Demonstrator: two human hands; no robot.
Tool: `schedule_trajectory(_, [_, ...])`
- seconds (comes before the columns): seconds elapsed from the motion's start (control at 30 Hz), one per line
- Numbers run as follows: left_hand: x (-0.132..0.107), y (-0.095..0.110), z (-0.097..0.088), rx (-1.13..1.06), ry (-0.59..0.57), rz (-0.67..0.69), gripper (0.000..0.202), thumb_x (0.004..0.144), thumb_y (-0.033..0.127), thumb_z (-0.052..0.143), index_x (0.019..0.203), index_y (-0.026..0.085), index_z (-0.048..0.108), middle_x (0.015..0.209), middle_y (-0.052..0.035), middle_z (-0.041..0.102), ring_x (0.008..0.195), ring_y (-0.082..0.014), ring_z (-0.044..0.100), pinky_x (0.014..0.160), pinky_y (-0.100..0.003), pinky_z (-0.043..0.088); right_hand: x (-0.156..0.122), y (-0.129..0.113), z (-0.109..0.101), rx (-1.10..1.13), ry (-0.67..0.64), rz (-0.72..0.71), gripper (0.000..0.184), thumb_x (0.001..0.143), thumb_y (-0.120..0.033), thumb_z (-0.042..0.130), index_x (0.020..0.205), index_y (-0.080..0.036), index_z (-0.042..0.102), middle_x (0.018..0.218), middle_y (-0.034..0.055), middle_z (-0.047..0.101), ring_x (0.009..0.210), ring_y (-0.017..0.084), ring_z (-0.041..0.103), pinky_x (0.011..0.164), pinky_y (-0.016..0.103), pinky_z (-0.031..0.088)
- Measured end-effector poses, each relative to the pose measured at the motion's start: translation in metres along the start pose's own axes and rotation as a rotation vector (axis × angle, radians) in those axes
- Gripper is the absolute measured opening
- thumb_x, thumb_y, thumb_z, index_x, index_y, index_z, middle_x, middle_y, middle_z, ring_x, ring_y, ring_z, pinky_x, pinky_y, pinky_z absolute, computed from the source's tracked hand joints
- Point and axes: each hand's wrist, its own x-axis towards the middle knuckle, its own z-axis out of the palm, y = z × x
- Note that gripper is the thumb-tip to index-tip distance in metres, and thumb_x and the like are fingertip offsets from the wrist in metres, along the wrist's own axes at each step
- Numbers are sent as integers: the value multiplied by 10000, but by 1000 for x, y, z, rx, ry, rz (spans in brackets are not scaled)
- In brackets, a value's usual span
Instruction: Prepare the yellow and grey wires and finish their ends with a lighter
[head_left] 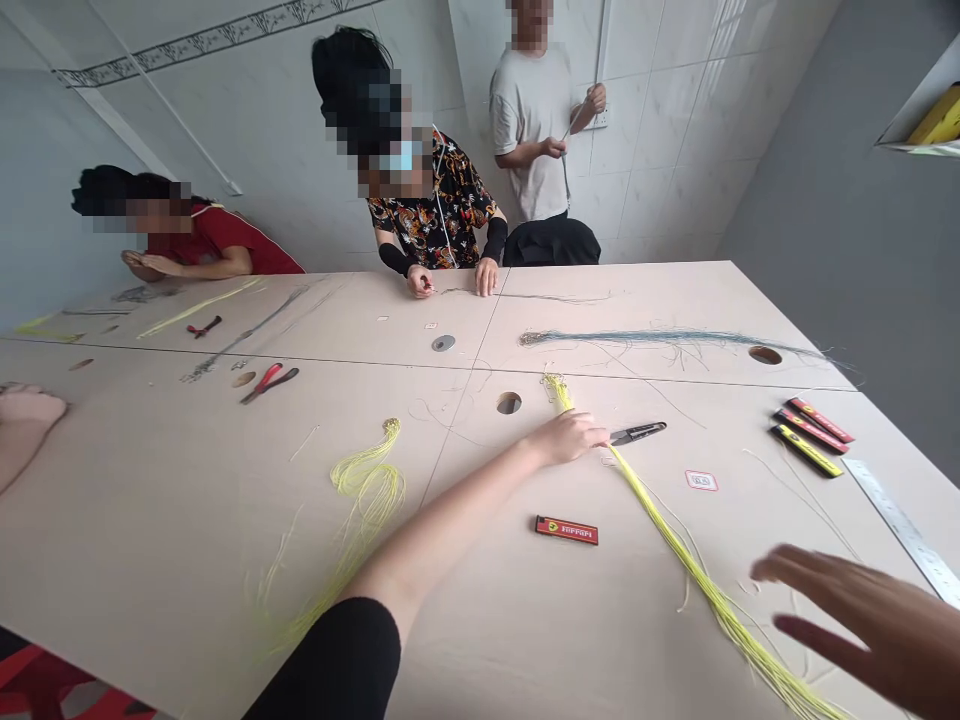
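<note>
**Q:** What does the head-worn camera show?

**A:** A pale laminate worktable [480, 620] is seen from above. A long bundle of bright yellow cord strands [697, 570] is laid diagonally across it, passing beneath the left hand [566, 438].

**Q:** How is the left hand placed?

**A:** It is extended from a black sleeve [322, 660] and laid over the strands. Whether they are clenched or only pressed down cannot be told. A pair of black-handled metal snips [637, 432] is left just beyond the fingertips, apparently untouched.

**Q:** And the right hand?

**A:** The right hand [847, 625] is held open above the table's near right side, its fingers spread, with nothing grasped.

**Q:** What would seem to favour clean handling?

**A:** Light, flat pressure is judged best, so that the strands are kept straight, with the snips within reach.

**Q:** What is seen nearby?

**A:** A red Ferrari-badged strip [566, 530] is placed below the bundle, and a looser yellow cord skein [367, 490] lies to the left. Across the table, a co-worker's hands [450, 280] are rested beside a thin grey strand [525, 296].
</note>
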Motion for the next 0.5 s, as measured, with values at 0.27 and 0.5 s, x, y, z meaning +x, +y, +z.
schedule_trajectory(0.27, [14,-9,-1,-42,80,-102,273,923,90,374,998,153,629,958,-59,664,900,-156,585,818,-266,454,205,-111,-53,73,-130,79,286,873,-348,452,822,-148,651,854,84,676,715,154,612,635,242,454])
schedule_trajectory(0.5, [16,-8,5,100,133,-68,239,934,127,402,913,157,638,941,-57,685,1001,-177,600,890,-306,478,289,-129,-48,143,-224,282,421,908,-416,426,709,-106,631,743,105,669,588,125,587,568,227,451])
